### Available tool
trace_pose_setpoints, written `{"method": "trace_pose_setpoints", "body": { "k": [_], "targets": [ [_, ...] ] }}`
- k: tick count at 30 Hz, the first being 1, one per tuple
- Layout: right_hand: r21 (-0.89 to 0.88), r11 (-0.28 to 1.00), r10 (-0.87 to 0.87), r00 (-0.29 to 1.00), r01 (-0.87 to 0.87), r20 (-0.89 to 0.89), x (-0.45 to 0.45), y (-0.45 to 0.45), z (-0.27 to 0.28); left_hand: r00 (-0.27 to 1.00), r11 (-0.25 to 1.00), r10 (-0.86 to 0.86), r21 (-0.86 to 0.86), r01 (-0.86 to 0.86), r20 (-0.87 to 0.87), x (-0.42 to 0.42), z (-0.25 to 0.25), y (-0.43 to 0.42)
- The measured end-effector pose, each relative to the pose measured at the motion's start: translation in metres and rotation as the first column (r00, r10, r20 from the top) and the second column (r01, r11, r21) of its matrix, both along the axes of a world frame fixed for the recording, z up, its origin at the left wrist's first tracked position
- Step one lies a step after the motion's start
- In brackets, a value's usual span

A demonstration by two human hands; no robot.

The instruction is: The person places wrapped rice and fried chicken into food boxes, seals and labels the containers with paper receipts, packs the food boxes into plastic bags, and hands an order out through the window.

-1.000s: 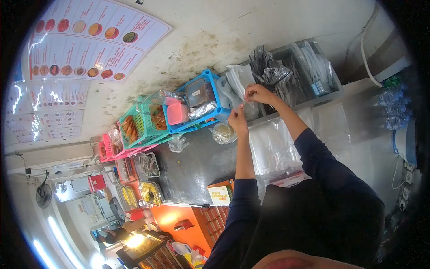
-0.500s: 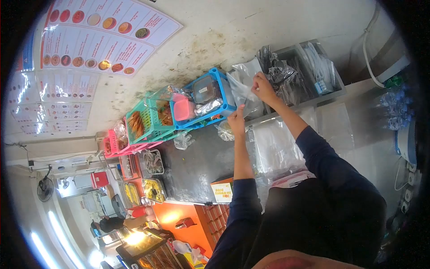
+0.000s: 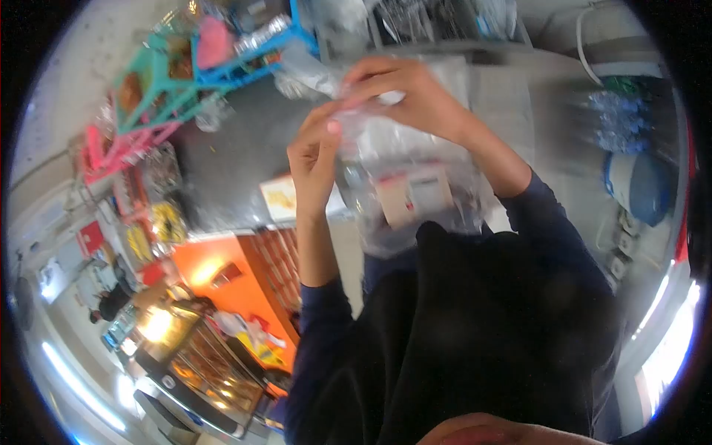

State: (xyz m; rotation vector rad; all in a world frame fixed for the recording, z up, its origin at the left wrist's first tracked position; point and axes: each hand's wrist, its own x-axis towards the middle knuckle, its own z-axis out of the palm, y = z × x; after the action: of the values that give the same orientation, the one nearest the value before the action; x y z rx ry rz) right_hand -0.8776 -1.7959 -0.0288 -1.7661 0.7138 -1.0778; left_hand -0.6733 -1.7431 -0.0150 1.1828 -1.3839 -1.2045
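My left hand (image 3: pixel 315 152) and my right hand (image 3: pixel 404 93) are close together above the counter, fingers bent and pinched on what looks like a thin clear plastic bag (image 3: pixel 354 127). Motion blurs the fingertips, and the bag's edges are hard to make out. Beneath my hands lie flat clear plastic bags (image 3: pixel 426 144). Nearer my body is a clear plastic package (image 3: pixel 411 196) with a pale label and a red edge.
A grey bin (image 3: pixel 512 33) of dark and clear bags stands at the back. To the left are a blue basket (image 3: pixel 300 46) and a green basket (image 3: pixel 148 100). A printed box (image 3: pixel 278 199) lies left of my forearm. Water bottles (image 3: pixel 619 119) are at right.
Both hands have come away from the grey bin and drawn back toward my body, bringing clear plastic between them. The view has tilted down, showing more of the counter near me.
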Motion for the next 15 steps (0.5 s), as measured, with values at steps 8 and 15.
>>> {"method": "trace_pose_setpoints", "body": {
  "k": [8, 15],
  "targets": [
    [0.337, 0.939, 0.133, 0.978, -0.073, -0.16, 0.004, 0.164, -0.028, 0.271, 0.976, -0.195, 0.214, -0.043, 0.943, -0.001, -0.073, 0.163],
    [-0.338, 0.881, -0.206, 0.375, -0.33, -0.904, 0.125, 0.23, -0.234, 0.602, 0.953, -0.192, 0.295, -0.076, 0.775, 0.035, -0.072, 0.185]
  ]
}}
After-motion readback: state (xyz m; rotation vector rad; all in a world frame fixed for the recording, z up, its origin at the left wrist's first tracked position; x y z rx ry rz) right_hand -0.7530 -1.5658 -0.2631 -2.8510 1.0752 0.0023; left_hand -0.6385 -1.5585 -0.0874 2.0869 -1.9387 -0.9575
